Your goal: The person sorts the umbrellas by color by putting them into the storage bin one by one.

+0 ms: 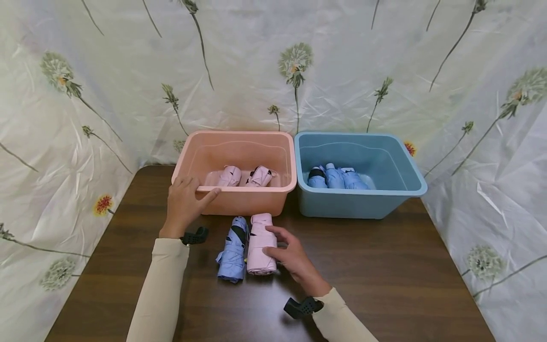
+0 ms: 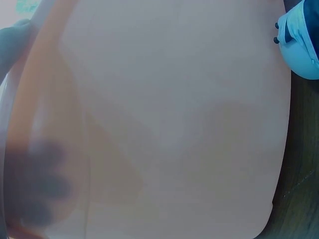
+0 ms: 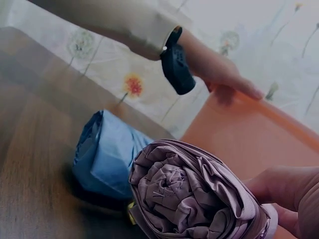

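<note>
My left hand grips the near left corner of the pink bin, its thumb along the rim. Through that bin's wall the left wrist view shows dark blurs of fingers. A rolled pink folding umbrella lies in front of the bin. My right hand holds it from the right side, thumb and a fingertip over its surface; the remaining fingers are hidden. Just left of it is a rolled blue folding umbrella, apart from both hands. In the right wrist view the pink umbrella turns its gathered end to the camera.
Two pink umbrellas lie inside the pink bin. To its right stands a blue bin with several blue umbrellas in it. A brown wooden table carries everything; flowered sheeting hangs behind and at both sides.
</note>
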Tool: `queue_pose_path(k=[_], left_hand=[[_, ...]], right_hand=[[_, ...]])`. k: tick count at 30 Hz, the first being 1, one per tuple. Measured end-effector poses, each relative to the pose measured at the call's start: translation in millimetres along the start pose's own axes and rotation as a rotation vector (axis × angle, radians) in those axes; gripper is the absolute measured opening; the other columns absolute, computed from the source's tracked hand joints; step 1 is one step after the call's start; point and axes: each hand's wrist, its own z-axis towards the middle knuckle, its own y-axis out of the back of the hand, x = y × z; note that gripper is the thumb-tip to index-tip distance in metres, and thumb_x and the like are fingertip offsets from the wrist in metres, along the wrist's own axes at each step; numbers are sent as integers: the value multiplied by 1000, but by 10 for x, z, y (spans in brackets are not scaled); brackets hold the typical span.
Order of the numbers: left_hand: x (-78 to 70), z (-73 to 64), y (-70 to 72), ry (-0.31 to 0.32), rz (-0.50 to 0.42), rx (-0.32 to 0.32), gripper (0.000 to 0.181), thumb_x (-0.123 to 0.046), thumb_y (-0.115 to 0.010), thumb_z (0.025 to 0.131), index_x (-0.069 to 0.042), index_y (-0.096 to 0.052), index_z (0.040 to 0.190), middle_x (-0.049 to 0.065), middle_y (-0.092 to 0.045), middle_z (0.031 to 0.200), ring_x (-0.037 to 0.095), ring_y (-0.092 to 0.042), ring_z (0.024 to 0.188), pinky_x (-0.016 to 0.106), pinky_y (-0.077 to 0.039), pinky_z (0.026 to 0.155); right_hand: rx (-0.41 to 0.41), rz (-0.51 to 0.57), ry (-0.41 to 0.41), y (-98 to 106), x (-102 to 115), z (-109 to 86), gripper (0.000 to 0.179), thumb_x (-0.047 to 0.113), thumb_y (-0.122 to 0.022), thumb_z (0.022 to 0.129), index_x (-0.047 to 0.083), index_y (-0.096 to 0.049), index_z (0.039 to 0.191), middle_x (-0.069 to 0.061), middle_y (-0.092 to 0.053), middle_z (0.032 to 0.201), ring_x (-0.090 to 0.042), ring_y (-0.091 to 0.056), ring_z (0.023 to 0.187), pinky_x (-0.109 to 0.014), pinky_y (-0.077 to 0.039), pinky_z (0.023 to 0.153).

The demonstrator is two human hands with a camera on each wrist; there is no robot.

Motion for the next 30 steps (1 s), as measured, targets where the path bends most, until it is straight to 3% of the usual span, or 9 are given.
queue_pose_path(k=[13, 20, 24, 30], left_hand=[[-4, -3, 7, 7, 5, 11, 53, -51, -72, 78, -5, -48, 71, 7, -41, 70, 28, -40, 75, 46, -32, 68], [-12, 1, 13, 17, 11, 28, 55, -54, -71, 78, -3, -51, 72, 7, -42, 71, 28, -41, 76, 47, -33, 69], [-3, 0, 3, 15, 17, 27, 54, -54, -70, 78, -4, -51, 71, 8, -43, 71, 28, -41, 76, 47, -33, 68], [-6, 0, 8, 18, 16, 27, 54, -54, -71, 78, -5, -50, 71, 8, -43, 71, 28, -40, 75, 46, -33, 69]], right_hand=[[32, 13, 2, 30, 239, -170, 54, 12, -75, 81, 22, -58, 132, -16, -50, 123, -33, -59, 96, -39, -53, 76], [59, 19, -11, 0, 600, -363, 56, 10, -74, 83, 20, -55, 135, -14, -49, 126, -30, -59, 98, -40, -53, 79], [71, 36, 20, 2, 571, -366, 56, 12, -76, 82, 24, -57, 133, -11, -49, 128, -31, -59, 99, -40, -54, 78], [108, 47, 88, -1, 719, -448, 56, 13, -77, 81, 24, -57, 132, -11, -48, 129, -34, -58, 100, -40, -53, 79]])
